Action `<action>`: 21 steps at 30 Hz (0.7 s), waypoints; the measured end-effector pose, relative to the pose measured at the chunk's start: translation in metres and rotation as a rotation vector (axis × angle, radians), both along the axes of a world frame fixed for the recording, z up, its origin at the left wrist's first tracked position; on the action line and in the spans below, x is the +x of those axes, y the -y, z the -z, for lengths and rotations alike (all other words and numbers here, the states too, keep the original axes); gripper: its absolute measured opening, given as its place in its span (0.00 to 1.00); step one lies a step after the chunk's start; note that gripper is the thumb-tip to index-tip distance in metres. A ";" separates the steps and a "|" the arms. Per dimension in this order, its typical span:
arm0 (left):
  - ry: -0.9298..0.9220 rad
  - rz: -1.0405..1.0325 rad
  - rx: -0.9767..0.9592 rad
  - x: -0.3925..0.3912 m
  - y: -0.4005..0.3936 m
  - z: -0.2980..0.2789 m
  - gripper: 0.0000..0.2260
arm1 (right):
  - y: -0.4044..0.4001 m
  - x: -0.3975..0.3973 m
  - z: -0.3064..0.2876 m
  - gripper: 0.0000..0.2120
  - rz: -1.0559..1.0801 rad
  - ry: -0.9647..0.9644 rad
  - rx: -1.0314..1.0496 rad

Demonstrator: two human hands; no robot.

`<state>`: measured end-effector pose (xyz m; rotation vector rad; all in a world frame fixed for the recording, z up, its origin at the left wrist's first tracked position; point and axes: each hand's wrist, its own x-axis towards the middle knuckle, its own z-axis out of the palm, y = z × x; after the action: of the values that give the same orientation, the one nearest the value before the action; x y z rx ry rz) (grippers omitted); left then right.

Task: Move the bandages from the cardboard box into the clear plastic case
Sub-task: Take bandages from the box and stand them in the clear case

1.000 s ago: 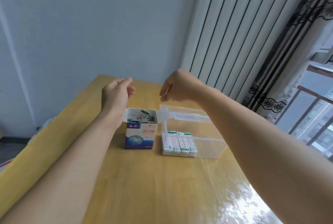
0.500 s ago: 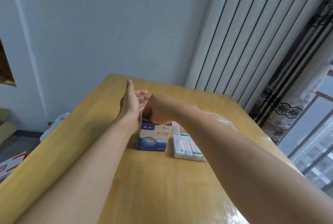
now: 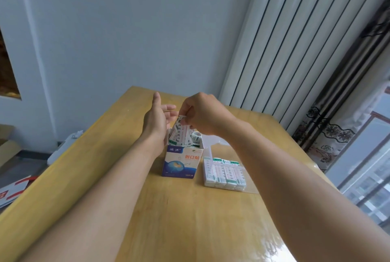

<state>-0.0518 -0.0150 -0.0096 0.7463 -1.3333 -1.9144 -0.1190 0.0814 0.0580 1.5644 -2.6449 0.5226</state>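
Right hand (image 3: 202, 114): pinching white paper-wrapped bandages (image 3: 181, 133) above blue-and-white cardboard box (image 3: 181, 162).
Left hand (image 3: 157, 122): fingers straight, steadying box at 9 o'clock.
Risk: loose strips spilling before reaching clear plastic case (image 3: 249, 185) at 3 o'clock.

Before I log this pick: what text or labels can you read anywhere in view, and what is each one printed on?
"创口贴", red, on the front of the cardboard box.
Two white characters on the box's blue top band: too blurred to read.
Small print at the box's lower right corner: too small.
Print on the bandages pinched by the right hand, and on those in the clear plastic case: too small.
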 end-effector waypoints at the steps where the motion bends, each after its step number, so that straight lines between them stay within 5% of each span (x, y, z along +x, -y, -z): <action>1: 0.014 -0.004 -0.034 0.001 0.000 0.000 0.25 | -0.003 -0.003 -0.003 0.08 0.000 0.023 -0.033; 8: -0.124 0.070 -0.346 0.008 -0.009 -0.017 0.12 | -0.031 -0.019 -0.033 0.12 -0.018 0.118 -0.294; 15: 0.029 0.306 -0.591 0.009 -0.025 -0.026 0.24 | -0.049 -0.023 -0.032 0.11 -0.037 0.153 -0.358; 21: 0.142 0.408 -0.704 0.019 -0.036 -0.036 0.06 | -0.068 -0.010 -0.037 0.07 -0.128 0.144 -0.364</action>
<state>-0.0330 0.0214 0.0265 0.2634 -2.2056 -1.5026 -0.1289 0.1498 0.0951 1.6361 -2.3691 1.0912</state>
